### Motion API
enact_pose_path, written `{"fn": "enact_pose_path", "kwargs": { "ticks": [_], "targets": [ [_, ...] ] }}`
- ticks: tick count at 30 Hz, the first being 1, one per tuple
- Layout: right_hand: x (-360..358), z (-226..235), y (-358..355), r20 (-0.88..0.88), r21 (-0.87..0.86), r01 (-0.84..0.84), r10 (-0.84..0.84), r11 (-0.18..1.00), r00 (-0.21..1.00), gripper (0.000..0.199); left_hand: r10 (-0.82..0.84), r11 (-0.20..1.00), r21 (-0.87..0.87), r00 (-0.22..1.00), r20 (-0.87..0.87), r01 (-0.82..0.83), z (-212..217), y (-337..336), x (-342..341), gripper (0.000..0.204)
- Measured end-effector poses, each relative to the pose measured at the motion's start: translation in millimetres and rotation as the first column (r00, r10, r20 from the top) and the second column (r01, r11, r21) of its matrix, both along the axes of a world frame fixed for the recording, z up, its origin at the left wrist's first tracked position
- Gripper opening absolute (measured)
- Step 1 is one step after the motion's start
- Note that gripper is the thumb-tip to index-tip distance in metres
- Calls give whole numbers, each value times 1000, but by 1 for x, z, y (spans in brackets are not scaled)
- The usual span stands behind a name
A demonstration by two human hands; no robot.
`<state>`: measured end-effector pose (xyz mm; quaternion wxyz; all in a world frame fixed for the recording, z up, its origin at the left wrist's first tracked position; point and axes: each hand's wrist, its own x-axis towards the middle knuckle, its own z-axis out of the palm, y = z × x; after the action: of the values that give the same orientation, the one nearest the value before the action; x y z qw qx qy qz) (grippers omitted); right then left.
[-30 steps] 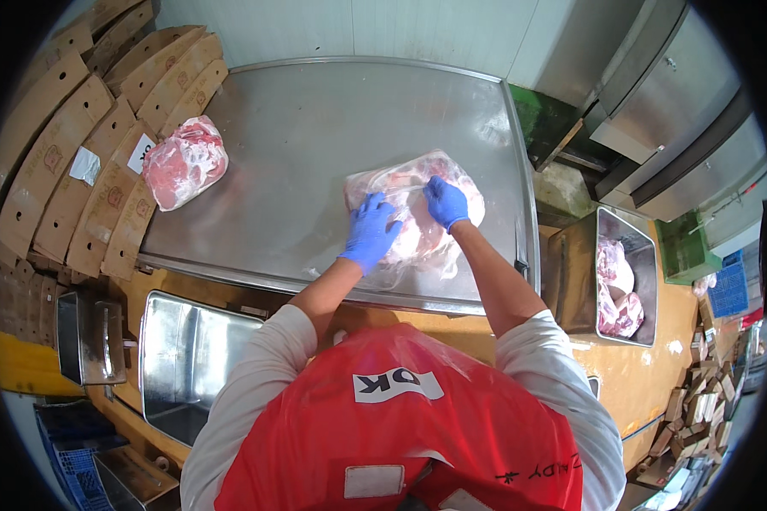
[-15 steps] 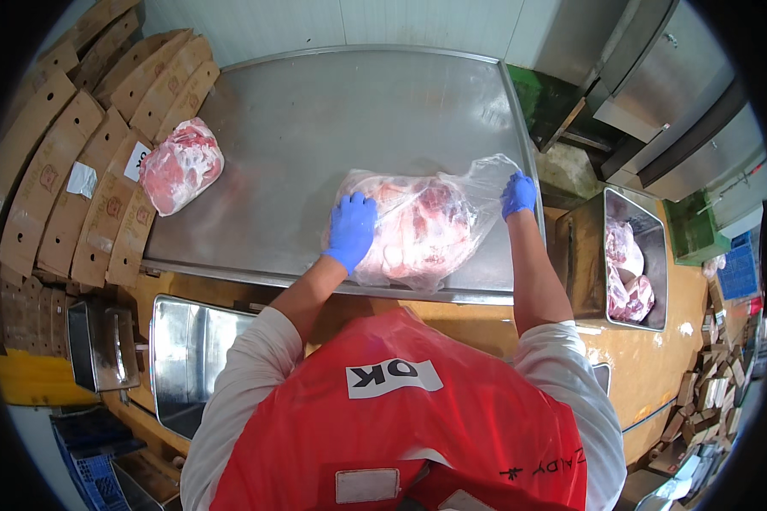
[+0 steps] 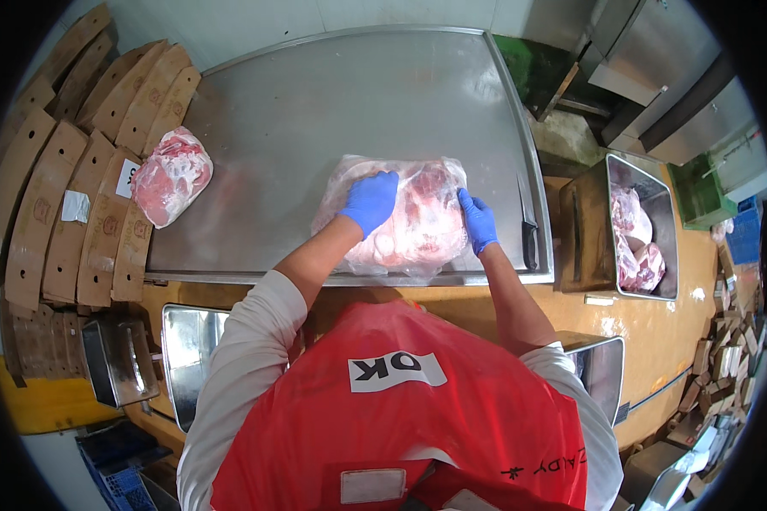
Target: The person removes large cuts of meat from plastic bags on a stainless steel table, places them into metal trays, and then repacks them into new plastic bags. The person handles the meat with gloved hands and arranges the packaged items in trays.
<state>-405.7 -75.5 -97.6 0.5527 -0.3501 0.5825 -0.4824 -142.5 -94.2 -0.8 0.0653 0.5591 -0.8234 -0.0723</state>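
Observation:
A large piece of pale pink, fatty meat (image 3: 418, 213) in a clear plastic bag (image 3: 349, 175) lies near the front edge of the steel table (image 3: 358, 94). My left hand (image 3: 372, 204), in a blue glove, rests on its upper left with the fingers curled into the plastic. At the right side of the bundle, my blue-gloved right hand (image 3: 477, 220) holds the bag's edge close against the meat; its fingertips are partly hidden. Farther right on the table lies a knife (image 3: 529, 245) with a black handle. An unwrapped piece of meat (image 3: 173, 177) sits at the table's left.
Cardboard boxes (image 3: 68, 213) are stacked along the left side. To the right stands a deep metal bin (image 3: 584, 226) with several pieces of meat inside. Other metal tubs (image 3: 192, 341) stand below the table's front edge, with a green crate (image 3: 700, 192) at far right.
My right hand has come left and down from the outstretched bag end to the meat's side, drawing the loose plastic in. My left hand has shifted and curled. The knife now shows.

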Motion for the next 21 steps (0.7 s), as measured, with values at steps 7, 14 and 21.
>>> {"fn": "enact_pose_path", "kwargs": {
  "ticks": [7, 14, 21],
  "targets": [
    [-71, -26, 8, -286, -60, -62, 43, 996, 957, 26, 348, 911, -191, 929, -125, -367, 1, -25, 155, 17],
    [-134, -87, 50, -925, 333, -247, 366, 910, 100, 35, 815, 579, -160, 565, 127, -799, -94, 104, 392, 26],
    [-113, -67, 6, -404, 237, -154, 241, 959, 882, 60, 638, 683, 416, 215, -739, -600, -137, 93, 271, 81]
  ]
}}
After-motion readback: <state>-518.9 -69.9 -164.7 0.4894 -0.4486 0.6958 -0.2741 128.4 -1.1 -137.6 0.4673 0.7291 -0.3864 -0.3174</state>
